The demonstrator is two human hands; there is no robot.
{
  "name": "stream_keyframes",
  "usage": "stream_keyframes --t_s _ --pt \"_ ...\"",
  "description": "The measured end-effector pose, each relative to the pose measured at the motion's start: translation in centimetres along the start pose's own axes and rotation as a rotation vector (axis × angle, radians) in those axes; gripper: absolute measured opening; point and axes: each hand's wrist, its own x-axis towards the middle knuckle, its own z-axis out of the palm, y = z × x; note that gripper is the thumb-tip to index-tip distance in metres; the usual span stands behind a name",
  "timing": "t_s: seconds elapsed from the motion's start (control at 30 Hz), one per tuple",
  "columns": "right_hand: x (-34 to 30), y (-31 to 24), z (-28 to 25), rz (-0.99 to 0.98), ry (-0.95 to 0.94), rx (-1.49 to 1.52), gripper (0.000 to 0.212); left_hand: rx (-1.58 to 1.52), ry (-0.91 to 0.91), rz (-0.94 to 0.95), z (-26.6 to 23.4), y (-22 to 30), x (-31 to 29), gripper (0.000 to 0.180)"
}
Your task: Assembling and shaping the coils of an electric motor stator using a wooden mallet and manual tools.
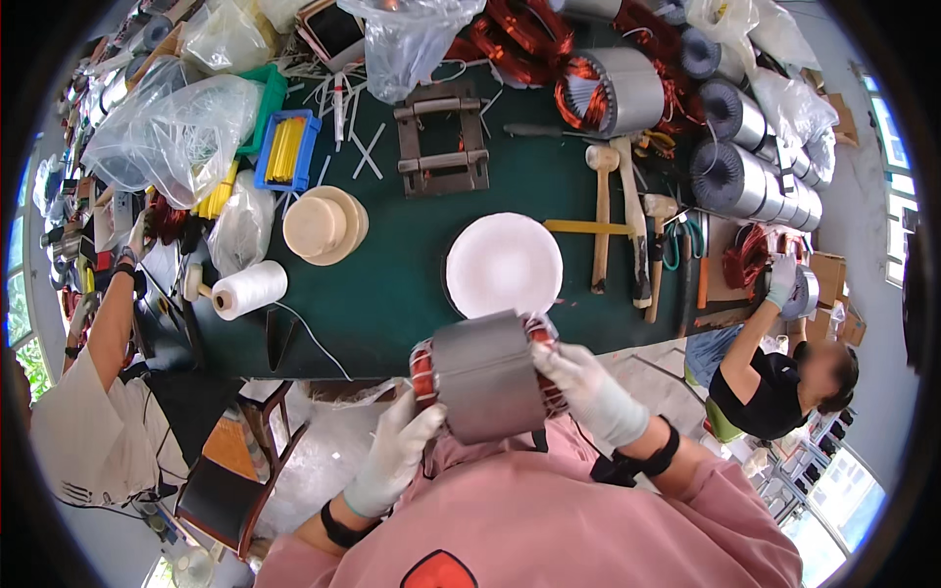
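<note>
I hold a grey metal motor stator (485,377) with copper windings showing at both ends, close to my chest and below the near edge of the green table (412,265). My left hand (397,451), in a white glove, grips its left end. My right hand (588,387), also gloved, grips its right end, fingers over the red-brown winding. A white round disc (504,265) lies on the table just beyond the stator.
On the table lie a spool of white thread (250,290), cream round lids (325,225), wooden mallets (618,216), a metal frame (441,137), a blue tray of yellow strips (286,149), plastic bags and more stators (750,181). One person works at the right (774,382), another at the left (93,392).
</note>
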Motion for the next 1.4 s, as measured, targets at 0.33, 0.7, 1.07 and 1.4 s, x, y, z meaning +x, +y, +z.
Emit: stream_keyframes --t_s 0.33,0.7,1.07,1.4 --pt "4.7 -2.4 0.8 -0.600 0.413 -1.457 0.034 -0.348 -0.203 -0.191 1.7 -11.8 15.5 0.037" --pt "5.2 2.4 2.5 -0.992 0.312 -1.347 0.020 1.213 1.057 0.183 -17.3 -15.8 3.4 0.040" --pt "-8.7 4.2 -6.8 -0.678 0.489 -0.158 0.022 1.350 0.877 -0.244 -17.3 -22.2 -0.6 0.022" --pt "-10.3 8.9 1.2 -0.893 0.167 -0.213 0.066 0.513 0.102 0.617 6.7 -2.2 -4.9 0.022"
